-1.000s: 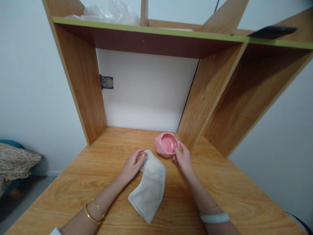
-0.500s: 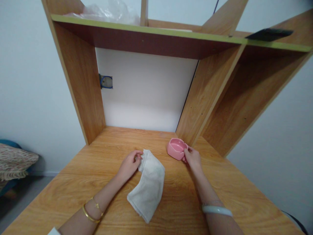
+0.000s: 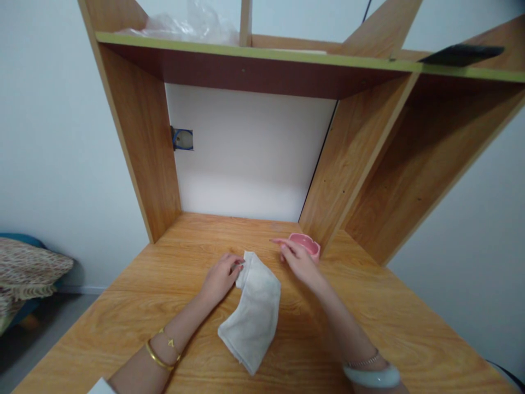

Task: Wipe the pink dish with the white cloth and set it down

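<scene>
A white folded cloth (image 3: 254,312) lies on the wooden desk (image 3: 184,257). My left hand (image 3: 219,279) pinches the cloth's upper corner between thumb and fingers. A pink dish (image 3: 305,244) sits flat on the desk by the upright partition (image 3: 348,164). My right hand (image 3: 297,260) hovers just left of and in front of the dish, fingers stretched out and apart, holding nothing. It partly hides the dish's near side.
A shelf (image 3: 254,54) with a green front edge runs overhead, with clear plastic wrap (image 3: 192,24) on top at the left and a dark flat object (image 3: 461,53) at the right. A wall socket (image 3: 182,139) sits at the back. A patterned cushion (image 3: 28,268) is at far left.
My right hand set the pink dish down beside the partition, let go and drew back leftward with fingers spread. My left hand stayed on the cloth's corner.
</scene>
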A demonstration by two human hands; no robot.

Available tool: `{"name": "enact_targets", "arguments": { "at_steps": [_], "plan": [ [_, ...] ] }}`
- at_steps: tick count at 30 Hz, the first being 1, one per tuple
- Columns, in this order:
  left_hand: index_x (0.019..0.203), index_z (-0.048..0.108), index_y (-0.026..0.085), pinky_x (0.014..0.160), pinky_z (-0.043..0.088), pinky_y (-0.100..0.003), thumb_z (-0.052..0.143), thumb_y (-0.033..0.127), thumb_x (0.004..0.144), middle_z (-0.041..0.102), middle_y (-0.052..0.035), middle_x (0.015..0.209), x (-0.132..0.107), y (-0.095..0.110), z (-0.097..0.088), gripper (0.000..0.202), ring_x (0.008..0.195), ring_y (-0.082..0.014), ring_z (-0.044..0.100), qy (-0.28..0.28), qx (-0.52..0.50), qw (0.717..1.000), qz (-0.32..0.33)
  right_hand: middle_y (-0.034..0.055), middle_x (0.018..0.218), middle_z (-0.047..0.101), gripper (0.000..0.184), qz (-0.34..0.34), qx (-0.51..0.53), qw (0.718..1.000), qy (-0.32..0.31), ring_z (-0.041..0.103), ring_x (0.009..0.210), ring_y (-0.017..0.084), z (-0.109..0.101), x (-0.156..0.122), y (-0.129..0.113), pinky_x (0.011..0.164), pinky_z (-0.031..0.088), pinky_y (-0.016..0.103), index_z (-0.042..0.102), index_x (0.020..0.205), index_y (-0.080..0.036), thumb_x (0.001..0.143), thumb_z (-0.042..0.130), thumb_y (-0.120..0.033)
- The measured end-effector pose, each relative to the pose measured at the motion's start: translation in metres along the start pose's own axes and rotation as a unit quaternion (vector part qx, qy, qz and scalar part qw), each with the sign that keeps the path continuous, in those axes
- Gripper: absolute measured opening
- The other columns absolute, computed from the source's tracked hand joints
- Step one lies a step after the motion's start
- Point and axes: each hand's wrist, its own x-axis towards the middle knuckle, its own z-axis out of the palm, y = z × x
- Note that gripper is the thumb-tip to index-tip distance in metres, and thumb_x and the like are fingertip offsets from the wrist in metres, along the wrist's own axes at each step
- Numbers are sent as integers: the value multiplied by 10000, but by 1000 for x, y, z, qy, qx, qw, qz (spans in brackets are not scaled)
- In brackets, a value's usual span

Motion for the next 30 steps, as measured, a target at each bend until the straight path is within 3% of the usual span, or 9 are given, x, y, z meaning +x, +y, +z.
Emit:
{"name": "enact_targets", "arguments": {
  "at_steps": [3,5,10,13,15,18,24,27,30],
  "plan": [
    [902,606,205,729,419,-272,478,211,796,592,-46,917,-1,2,-3,166,849,-182,564,-12,30,999,-7,16,826,612,321,-131,-25,976,-172,534,823,146,21,-13,-40,774,404,287,636,894,-214,740,387,-84],
    [902,603,202,720,418,-265,481,217,801,585,-45,922,0,3,-5,159,839,-175,564,-13,44,999,-20,13,865,596,326,-182,-58,957,-218,511,880,147,28,-29,-62,810,387,286,627,843,-214,696,404,-26],
    [885,599,193,676,402,-267,461,277,824,572,-48,912,2,3,-10,173,816,-182,563,2,126,987,-103,41,827,570,124,-146,-208,954,-157,500,781,186,31,-82,-86,702,412,313,543,831,-185,708,537,-198],
    [834,604,176,693,387,-288,445,309,828,565,-62,883,2,5,-11,207,810,-200,557,4,183,977,-114,41,739,582,225,-240,-282,915,-159,505,658,201,46,-111,-74,566,402,310,508,755,-200,659,599,-382],
    [809,607,171,728,373,-308,440,317,826,566,-68,855,1,6,-11,222,833,-215,546,8,206,973,-100,41,688,589,116,-292,-335,886,-131,511,623,203,62,-124,-60,538,383,308,495,753,-209,724,549,-307],
    [814,609,180,755,360,-316,425,317,830,571,-61,832,0,7,-10,230,865,-222,533,12,215,972,-94,54,674,592,81,-306,-345,879,-120,524,596,216,80,-131,-46,509,376,316,481,753,-210,733,514,-281],
    [830,606,182,745,362,-299,426,293,831,579,-58,827,0,5,-10,211,854,-212,536,4,209,973,-97,30,686,616,274,-200,-318,916,-138,566,601,191,65,-125,-54,523,387,277,494,795,-213,628,426,-7],
    [848,596,187,755,361,-293,429,296,832,581,-58,853,1,5,-8,200,865,-208,534,3,206,974,-94,7,749,608,380,-67,-186,971,-136,573,627,153,37,-109,-60,547,400,239,500,898,-229,592,426,-17],
    [878,582,188,770,358,-292,435,291,831,580,-56,892,0,5,-7,185,883,-204,527,12,192,978,-84,-15,694,537,358,33,-45,996,-73,522,558,123,5,-87,-60,487,391,218,496,966,-232,624,450,-139]
  ]
}}
